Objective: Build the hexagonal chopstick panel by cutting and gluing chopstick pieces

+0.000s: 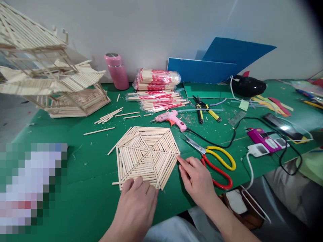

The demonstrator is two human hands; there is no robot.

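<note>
A flat hexagonal panel of thin wooden sticks [143,153] lies on the green table, with stick spokes meeting at its middle. My left hand [137,198] is closed over its near edge, knuckles up; the fingertips are partly hidden. At the panel's right corner, my right hand [196,179] has its index fingertip pressed on the sticks, the other fingers bent beneath. One stick end pokes out past the panel's left side. Right of the panel lie scissors [202,149] with a yellow and a red handle. Just behind it rests a pink glue gun [171,119].
A stick-built pagoda model [68,80] stands at the left. Behind are a pink flask [117,72], wrapped stick bundles [158,79], pliers [200,114] and blue boards [199,70]. Loose sticks [108,115] lie nearby. Cables and a magenta power strip [264,139] occupy the right.
</note>
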